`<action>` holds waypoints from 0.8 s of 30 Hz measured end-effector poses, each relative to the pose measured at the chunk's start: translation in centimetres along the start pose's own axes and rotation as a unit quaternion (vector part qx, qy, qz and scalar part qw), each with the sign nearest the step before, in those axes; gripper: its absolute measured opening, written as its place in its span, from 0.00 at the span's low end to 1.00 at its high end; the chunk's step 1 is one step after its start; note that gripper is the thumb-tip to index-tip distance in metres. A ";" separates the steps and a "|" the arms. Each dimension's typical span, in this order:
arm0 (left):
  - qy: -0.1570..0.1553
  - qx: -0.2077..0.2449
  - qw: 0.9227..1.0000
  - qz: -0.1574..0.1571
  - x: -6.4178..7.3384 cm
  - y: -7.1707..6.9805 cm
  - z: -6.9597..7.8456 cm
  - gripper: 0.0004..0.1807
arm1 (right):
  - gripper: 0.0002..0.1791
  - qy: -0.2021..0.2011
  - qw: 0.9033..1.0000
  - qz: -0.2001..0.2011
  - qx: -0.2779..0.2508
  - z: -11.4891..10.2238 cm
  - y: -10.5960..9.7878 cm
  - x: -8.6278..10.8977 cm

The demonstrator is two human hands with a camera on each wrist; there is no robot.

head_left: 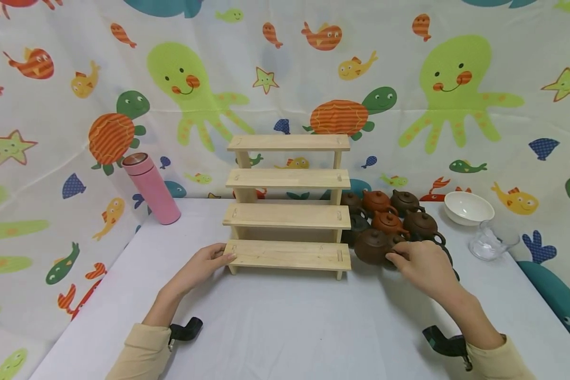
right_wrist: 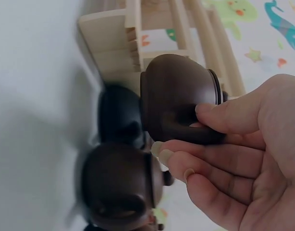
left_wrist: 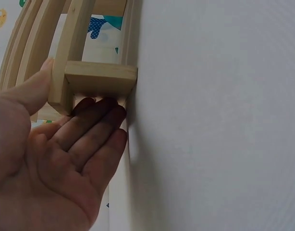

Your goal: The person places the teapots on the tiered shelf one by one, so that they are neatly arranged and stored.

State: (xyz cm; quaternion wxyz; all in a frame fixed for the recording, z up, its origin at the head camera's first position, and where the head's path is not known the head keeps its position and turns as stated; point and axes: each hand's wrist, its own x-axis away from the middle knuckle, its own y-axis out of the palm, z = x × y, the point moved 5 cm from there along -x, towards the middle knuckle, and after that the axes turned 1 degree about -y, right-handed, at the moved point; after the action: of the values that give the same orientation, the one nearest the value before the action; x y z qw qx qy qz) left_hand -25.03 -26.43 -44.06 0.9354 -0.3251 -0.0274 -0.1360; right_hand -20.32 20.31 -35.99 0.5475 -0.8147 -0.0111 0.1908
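Note:
A four-tier wooden display stand [head_left: 287,215] faces me on the white table. My left hand [head_left: 200,269] grips the left end of its lowest board, thumb over the edge and fingers tucked under it. My right hand [head_left: 429,266] pinches the handle of a dark brown teapot [right_wrist: 174,91] between thumb and fingers, close to the stand's right side. Behind that teapot more small teapots are grouped, among them a reddish-brown one [head_left: 388,222] and a brown one [head_left: 421,224]. In the right wrist view a black teapot [right_wrist: 117,115] sits beside the held one.
A white bowl [head_left: 468,207] and a clear glass cup [head_left: 493,241] stand at the right, beyond the teapots. To the left of the stand is a pink thermos [head_left: 153,189]. Behind the white table [head_left: 285,327] hangs a sea-animal curtain [head_left: 285,58].

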 end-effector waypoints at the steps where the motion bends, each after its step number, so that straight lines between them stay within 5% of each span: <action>1: 0.003 -0.002 1.000 0.000 0.0 0.0 0.0 0.33 | 0.10 -0.001 1.000 0.002 -0.001 0.0 -0.2 0.0; 13: -0.007 0.008 1.000 -0.002 -0.2 0.2 -0.4 0.33 | 0.05 -0.036 0.996 0.081 -0.014 -0.8 -1.6 -0.3; 24: -0.012 0.000 1.000 -0.008 0.1 -0.1 0.2 0.35 | 0.03 -0.061 0.981 0.175 -0.057 -2.8 -2.8 -1.8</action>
State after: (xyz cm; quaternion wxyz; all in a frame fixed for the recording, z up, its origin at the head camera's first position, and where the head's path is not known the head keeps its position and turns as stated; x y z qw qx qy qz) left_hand -24.98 -26.38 -43.86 0.9340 -0.3262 -0.0412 -0.1399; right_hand -20.49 18.50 -32.06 0.4568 -0.8205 0.0879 0.3321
